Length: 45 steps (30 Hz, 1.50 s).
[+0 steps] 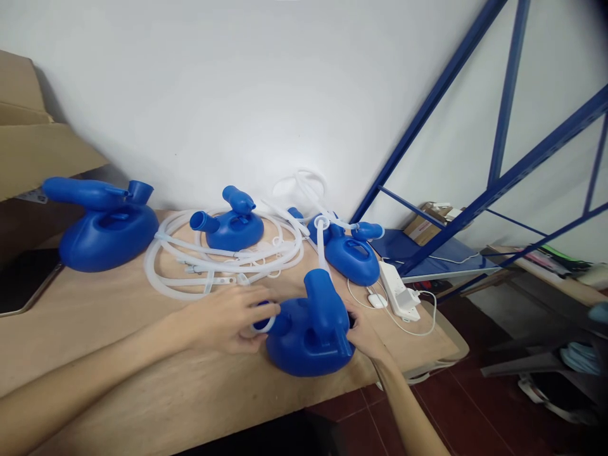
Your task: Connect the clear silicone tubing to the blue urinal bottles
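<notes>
A blue plastic urinal bottle [304,348] lies on the near edge of the table, a blue spouted attachment [325,307] resting across its top. At its neck, my left hand [237,316] has its fingers closed around a white ring [268,325], at the bottle's open mouth. How far the ring sits on the neck I cannot tell. My right hand [363,332] grips the right end of the same bottle, with its fingertips partly hidden behind it. Behind my left hand lies a coil of translucent hose [156,259] with small white fittings.
More blue bottles stand along the wall: one at left [109,237], another inside the coil [235,231], and one farther right [354,259]. A white power strip [399,291] with cables lies at right. A cardboard box [42,152] and a dark tablet [28,278] are at left; a blue metal rack [427,107] rises at right.
</notes>
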Motion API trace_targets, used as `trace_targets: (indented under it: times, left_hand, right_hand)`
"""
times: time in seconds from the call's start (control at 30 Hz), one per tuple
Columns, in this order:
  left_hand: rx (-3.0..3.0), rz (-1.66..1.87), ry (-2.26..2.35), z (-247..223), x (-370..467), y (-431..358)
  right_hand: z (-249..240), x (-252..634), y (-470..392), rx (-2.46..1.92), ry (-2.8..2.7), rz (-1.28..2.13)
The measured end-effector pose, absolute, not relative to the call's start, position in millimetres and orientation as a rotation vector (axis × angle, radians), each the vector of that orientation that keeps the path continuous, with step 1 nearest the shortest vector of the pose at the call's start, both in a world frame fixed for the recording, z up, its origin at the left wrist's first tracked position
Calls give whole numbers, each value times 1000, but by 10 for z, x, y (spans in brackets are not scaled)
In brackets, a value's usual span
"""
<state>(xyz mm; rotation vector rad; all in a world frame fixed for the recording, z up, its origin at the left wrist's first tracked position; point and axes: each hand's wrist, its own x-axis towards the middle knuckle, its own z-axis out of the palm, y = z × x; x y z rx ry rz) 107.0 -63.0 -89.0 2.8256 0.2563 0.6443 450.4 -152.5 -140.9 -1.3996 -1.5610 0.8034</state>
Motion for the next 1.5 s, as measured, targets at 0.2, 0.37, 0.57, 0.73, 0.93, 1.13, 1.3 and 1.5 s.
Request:
trace_targets:
  times: [0.2,0.37,0.57,0.73,0.93,1.13,1.3,1.5]
  left_hand:
    - [2870,559,-337,-834,1204,-703]
    - [2583,371,-611,-782,1246,-559]
    - [2549,319,-587,-832,1411,-573]
    - [2639,459,-1244,-957,1482,-651]
    - [2751,1200,-1293,-1306,1386,-717]
    - [2747,1159,-830,-1420,1296,-781]
    - [2581,950,116,-1183,1222,-622]
    - [2407,515,493,-739,1488,-286]
  right_hand:
    - [-1374,4239,-1614,-1251,-1664,811]
    - [-1361,4165,-1609,-1182,-1729,799]
    - [-1353,4171,-1589,-1119,-1884,720]
    - [-1352,4122,-1595,-1114,-1892,660]
    - [-1324,4080,-1615,-1091,-1869,648]
    - [-1358,4056,-1632,-1060,-1860,576]
    - [-1437,3975,-1675,-1296,-1703,437]
    - [-1469,4123,-1546,-1358,-1657,493]
